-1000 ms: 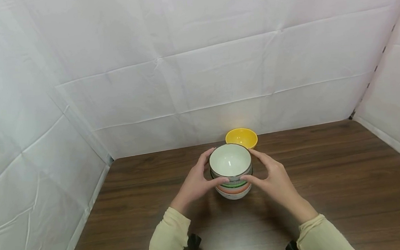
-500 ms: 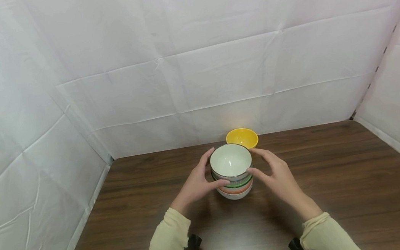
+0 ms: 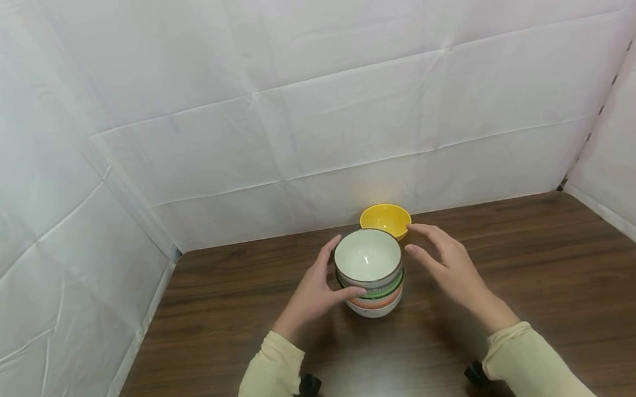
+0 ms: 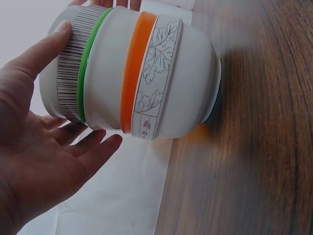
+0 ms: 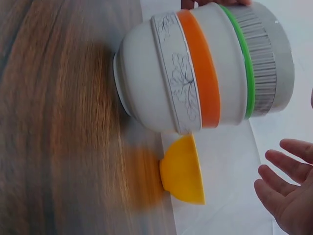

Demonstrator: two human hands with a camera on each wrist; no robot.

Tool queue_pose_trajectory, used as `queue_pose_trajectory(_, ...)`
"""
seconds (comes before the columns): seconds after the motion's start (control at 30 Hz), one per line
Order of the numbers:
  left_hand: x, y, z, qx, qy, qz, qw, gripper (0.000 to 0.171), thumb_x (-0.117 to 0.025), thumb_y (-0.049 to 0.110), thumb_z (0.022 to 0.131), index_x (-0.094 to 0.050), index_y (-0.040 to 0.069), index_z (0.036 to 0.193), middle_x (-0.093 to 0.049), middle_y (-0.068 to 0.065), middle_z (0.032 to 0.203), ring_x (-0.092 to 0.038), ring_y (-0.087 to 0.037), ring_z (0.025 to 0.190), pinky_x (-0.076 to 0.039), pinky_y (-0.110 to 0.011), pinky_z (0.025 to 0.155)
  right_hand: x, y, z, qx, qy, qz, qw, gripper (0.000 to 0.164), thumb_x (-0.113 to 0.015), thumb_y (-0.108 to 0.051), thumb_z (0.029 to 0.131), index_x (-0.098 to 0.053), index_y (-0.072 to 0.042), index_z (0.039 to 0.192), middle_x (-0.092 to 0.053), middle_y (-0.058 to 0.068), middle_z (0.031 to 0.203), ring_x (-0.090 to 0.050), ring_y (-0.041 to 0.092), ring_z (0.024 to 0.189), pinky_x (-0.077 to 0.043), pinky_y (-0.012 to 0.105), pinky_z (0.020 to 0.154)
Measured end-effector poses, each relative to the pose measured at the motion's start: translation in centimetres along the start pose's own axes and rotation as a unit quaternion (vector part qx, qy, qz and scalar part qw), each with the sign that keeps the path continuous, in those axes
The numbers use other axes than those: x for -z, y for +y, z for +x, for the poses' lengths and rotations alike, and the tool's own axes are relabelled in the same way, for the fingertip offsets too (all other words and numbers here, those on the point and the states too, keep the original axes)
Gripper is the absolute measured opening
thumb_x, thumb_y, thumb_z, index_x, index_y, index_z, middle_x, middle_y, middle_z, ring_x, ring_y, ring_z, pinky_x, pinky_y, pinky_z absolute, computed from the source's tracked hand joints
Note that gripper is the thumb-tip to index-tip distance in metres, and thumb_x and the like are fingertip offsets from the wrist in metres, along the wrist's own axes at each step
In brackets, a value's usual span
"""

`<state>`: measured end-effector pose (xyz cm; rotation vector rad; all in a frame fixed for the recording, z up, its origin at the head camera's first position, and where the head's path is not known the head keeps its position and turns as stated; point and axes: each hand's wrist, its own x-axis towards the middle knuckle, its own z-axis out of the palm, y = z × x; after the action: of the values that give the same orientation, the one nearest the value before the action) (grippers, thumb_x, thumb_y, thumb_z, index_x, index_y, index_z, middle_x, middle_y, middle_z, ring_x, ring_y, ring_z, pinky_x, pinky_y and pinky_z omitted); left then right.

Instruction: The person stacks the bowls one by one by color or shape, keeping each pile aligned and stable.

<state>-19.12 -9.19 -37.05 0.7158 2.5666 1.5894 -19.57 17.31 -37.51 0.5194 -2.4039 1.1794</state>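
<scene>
A stack of nested bowls stands on the table in front of me. At its top is a white bowl (image 3: 367, 255) with a dark rim and a striped band; below it come a green-rimmed bowl (image 4: 105, 68) and, lowest, an orange-rimmed bowl (image 5: 142, 76) with a leaf-patterned band. My left hand (image 3: 315, 290) holds the top bowl from the left, thumb on the near side and fingers curved round the far side. To the right of the stack, my right hand (image 3: 453, 269) is apart from it, fingers loosely bent and holding nothing.
Behind the stack a yellow bowl (image 3: 385, 217) stands near the table's back edge, partly covered by the top bowl. White sheeting (image 3: 346, 130) encloses the dark wooden table (image 3: 206, 339) at the back and sides. Black wrist mounts (image 3: 310, 385) show under the sleeves.
My right hand has let go of the top bowl and moved away to the right. The left hand and the stack have stayed nearly in place.
</scene>
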Motion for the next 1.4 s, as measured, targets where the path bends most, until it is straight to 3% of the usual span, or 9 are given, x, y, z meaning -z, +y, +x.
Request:
queue_pose_trajectory(0.53,-0.4,0.0,-0.1,-0.002,0.011,0.007,0.9999,0.100,-0.083,0.030,0.073,-0.021,0.018,0.151,-0.038,-0.007,0.149,-0.040,-0.024,0.131,-0.040,-0.052,0.108,-0.5,2.8,2.3,-0.003,-0.003,-0.041,0.999,0.053,-0.056,-0.036,0.096,-0.049,0.001,0.134,-0.052,0.023,0.134,-0.044,0.040,0.125,-0.037,0.067,0.101)
queue_pose_trajectory(1.0,-0.6,-0.4,-0.1,0.000,0.012,-0.003,0.9999,0.100,-0.083,0.030,0.073,-0.021,0.020,0.151,-0.039,-0.005,0.148,-0.041,-0.021,0.131,-0.041,-0.049,0.108,-2.2,5.4,4.6,-0.109,-0.062,-0.091,0.988,0.087,-0.059,-0.058,0.085,-0.033,0.001,0.145,-0.036,0.027,0.147,-0.032,0.044,0.133,-0.031,0.067,0.107)
queue_pose_trajectory(1.23,-0.6,-0.3,-0.1,-0.001,0.015,-0.007,0.9999,0.100,-0.082,0.029,0.073,-0.021,0.019,0.151,-0.039,-0.006,0.148,-0.040,-0.021,0.131,-0.040,-0.050,0.109,-2.9,6.4,5.7,-0.122,-0.079,-0.107,0.984,0.084,-0.066,-0.043,0.087,-0.029,0.005,0.145,-0.033,0.031,0.148,-0.030,0.046,0.134,-0.031,0.066,0.108)
queue_pose_trajectory(1.4,-0.7,-0.3,0.0,0.003,0.007,-0.020,0.9998,0.101,-0.082,0.027,0.074,-0.018,0.019,0.152,-0.036,-0.007,0.150,-0.044,-0.027,0.129,-0.046,-0.050,0.103,-3.3,7.1,6.2,-0.132,-0.086,-0.111,0.981,0.086,-0.068,-0.037,0.086,-0.025,0.006,0.147,-0.030,0.032,0.149,-0.028,0.047,0.134,-0.030,0.066,0.108)
